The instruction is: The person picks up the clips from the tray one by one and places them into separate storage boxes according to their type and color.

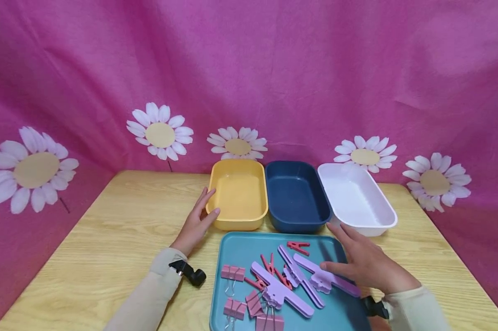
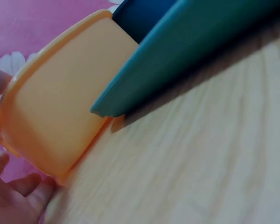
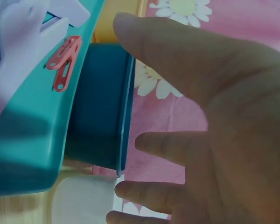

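Right hand over teal tray, left hand at yellow bin

Shows right hand wide open, thumb well apart from outstretched fingers, gripping nothing. Hangs over the teal tray's right edge, thumb above the nearest purple clip, fingertips near the front of the dark blue bin and white bin.

Shows left hand loosely extended at the yellow bin's left wall, fingertips by the rim, nothing clasped. Can't tell how firm any contact is.

Farther out on the teal tray: second purple clip just beside the nearest one, third purple clip toward the front edge; red pegs near the back edge and jumbled mid-tray; pink binder clips toward the left edge and front. Past the tray's back edge: all three bins in a row along the back edge of the tabletop.

Probably calls for a light left-hand brace, no shove toward the dark blue bin. If lifting, best to straddle the nearest purple clip's long bar, pinch mid-length, raise straight up. Avoid dragging sideways; could disturb neighbouring clips.
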`<state>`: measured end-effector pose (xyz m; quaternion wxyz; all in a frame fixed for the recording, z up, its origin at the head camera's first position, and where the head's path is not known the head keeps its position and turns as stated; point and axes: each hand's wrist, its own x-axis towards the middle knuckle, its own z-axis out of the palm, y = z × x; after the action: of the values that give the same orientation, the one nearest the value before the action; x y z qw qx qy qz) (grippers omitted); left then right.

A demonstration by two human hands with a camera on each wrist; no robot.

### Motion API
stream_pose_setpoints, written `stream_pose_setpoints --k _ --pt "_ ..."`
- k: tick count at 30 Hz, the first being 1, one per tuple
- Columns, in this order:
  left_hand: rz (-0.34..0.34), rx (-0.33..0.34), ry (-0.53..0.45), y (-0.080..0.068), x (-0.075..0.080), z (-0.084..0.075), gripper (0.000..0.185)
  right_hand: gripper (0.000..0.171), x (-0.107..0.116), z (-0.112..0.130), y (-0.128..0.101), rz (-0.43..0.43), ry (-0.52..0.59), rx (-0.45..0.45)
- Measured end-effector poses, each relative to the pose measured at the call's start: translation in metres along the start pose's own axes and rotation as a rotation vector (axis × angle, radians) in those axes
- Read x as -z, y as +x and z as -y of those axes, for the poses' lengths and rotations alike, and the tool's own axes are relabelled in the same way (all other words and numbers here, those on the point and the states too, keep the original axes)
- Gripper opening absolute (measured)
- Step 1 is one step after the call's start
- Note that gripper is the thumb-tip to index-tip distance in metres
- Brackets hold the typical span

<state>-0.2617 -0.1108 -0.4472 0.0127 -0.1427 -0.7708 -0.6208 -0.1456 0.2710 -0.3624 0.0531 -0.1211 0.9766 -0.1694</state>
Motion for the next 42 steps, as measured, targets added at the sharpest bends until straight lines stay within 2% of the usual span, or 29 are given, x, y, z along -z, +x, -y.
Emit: stream_pose_setpoints --k 1,3,10,12,19,24,32,37,42 --pt "-0.008 -0.003 -0.001 0.001 0.001 0.006 0.057 0.100 -0.001 0.000 0.001 0.007 0.014 0.007" --pt "-0.011 -0.002 -0.008 -0.002 0.003 0.007 0.056 0.100 -0.003 0.001 0.002 0.020 0.034 0.010" --pt "0.036 0.004 -0.015 -0.010 0.003 -0.020 0.054 0.098 -0.009 0.003 0.000 0.073 0.045 -0.039" --pt "0.039 0.006 -0.003 -0.010 0.003 -0.023 0.054 0.095 -0.009 0.004 -0.002 0.090 0.042 -0.052" --pt "0.038 0.000 0.014 -0.010 0.001 -0.025 0.051 0.078 -0.010 -0.002 -0.002 0.197 0.042 -0.181" --pt "0.027 0.005 0.027 -0.009 0.001 -0.021 0.051 0.057 -0.008 -0.003 0.002 0.193 0.068 -0.166" --pt "0.000 -0.015 -0.006 -0.001 0.003 0.010 0.050 0.040 -0.007 -0.004 0.002 0.230 0.113 -0.139" --pt "-0.005 -0.033 -0.010 0.000 0.003 0.014 0.049 0.035 -0.009 -0.005 0.001 0.281 0.114 -0.178" --pt "-0.001 -0.029 -0.008 0.001 0.001 0.016 0.049 0.032 -0.011 -0.006 0.000 0.260 0.097 -0.149"
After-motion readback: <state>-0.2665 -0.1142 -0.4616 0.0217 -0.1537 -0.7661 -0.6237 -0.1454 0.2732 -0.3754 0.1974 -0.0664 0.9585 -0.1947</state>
